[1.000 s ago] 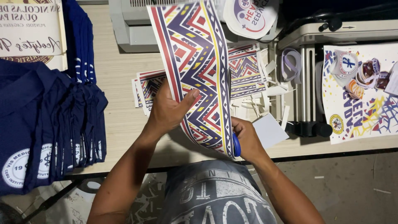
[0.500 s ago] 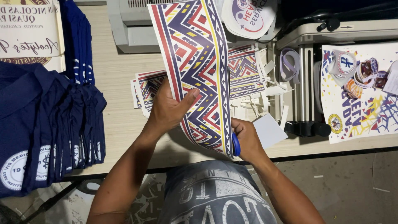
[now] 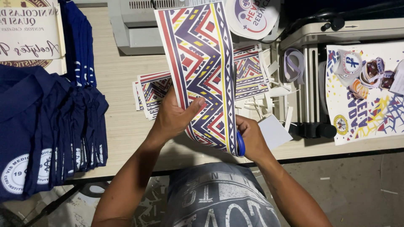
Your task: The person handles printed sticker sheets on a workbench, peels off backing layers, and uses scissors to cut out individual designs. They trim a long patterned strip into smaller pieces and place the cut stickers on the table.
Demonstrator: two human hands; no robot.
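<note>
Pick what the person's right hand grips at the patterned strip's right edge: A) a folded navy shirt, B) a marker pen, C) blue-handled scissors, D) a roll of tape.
C: a blue handle loop shows in the right hand, the blue-handled scissors meeting the edge of the zigzag-patterned paper strip that the left hand steadies.

In the middle of the frame, the left hand (image 3: 174, 117) holds up a long zigzag paper strip (image 3: 200, 63). The right hand (image 3: 251, 138) grips blue scissors (image 3: 240, 143) at its edge. Blue shirts (image 3: 50, 126) lie at the left on the worktop (image 3: 122, 80).
</note>
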